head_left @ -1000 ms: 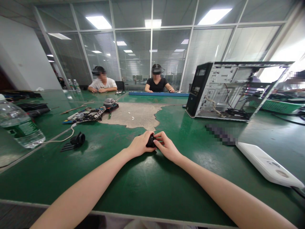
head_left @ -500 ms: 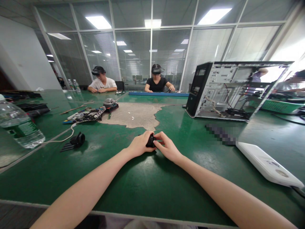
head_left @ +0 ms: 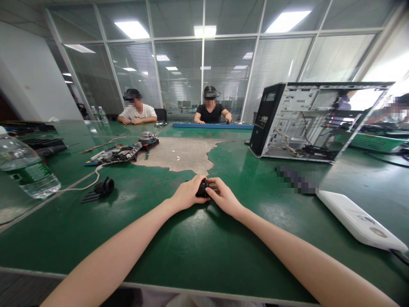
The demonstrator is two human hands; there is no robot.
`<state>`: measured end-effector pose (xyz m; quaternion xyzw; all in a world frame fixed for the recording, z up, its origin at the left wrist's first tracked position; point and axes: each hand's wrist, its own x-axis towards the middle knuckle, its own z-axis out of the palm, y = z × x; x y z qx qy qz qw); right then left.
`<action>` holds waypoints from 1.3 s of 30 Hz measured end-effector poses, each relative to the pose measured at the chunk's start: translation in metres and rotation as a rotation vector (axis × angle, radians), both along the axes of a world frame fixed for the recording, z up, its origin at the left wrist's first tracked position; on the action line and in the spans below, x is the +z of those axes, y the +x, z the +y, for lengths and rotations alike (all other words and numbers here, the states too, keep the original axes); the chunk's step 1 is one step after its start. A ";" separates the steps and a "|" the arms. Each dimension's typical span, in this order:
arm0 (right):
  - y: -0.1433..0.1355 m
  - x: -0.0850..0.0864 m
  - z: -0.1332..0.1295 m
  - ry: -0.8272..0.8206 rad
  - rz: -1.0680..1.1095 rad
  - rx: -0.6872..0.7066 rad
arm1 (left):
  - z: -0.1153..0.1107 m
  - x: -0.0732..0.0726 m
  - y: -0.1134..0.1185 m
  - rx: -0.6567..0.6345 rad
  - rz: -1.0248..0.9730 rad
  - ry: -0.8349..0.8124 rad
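Note:
A small black object (head_left: 202, 188) is between my hands near the middle of the green table (head_left: 153, 251). My left hand (head_left: 187, 192) is wrapped round its left side. From the right, my right hand (head_left: 223, 197) pinches its edge with thumb and fingers. Much of the object is covered by my fingers. Beyond it lies a bare, worn grey patch (head_left: 182, 155) of the table. To the left rests another black part (head_left: 104, 186) with long prongs.
An open computer case (head_left: 270, 119) stands at the right, with a white device (head_left: 361, 219) nearer. A circuit board (head_left: 116, 153) and a water bottle (head_left: 30, 170) are on the left. Two people (head_left: 137, 111) sit across the table; a green basket (head_left: 377, 143) is far right.
My hands keep their hold on the black object, the right fingers having shifted slightly. Across the table, a person's hand has moved a little.

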<state>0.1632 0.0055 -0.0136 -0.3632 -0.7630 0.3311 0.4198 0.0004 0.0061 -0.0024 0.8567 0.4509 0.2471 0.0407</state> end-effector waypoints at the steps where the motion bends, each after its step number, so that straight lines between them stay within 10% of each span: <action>1: 0.000 0.001 -0.001 0.002 -0.003 0.008 | 0.000 0.000 0.000 0.001 0.002 0.000; 39: 0.000 0.001 0.000 0.038 0.007 0.010 | 0.001 -0.001 0.000 0.006 0.008 0.015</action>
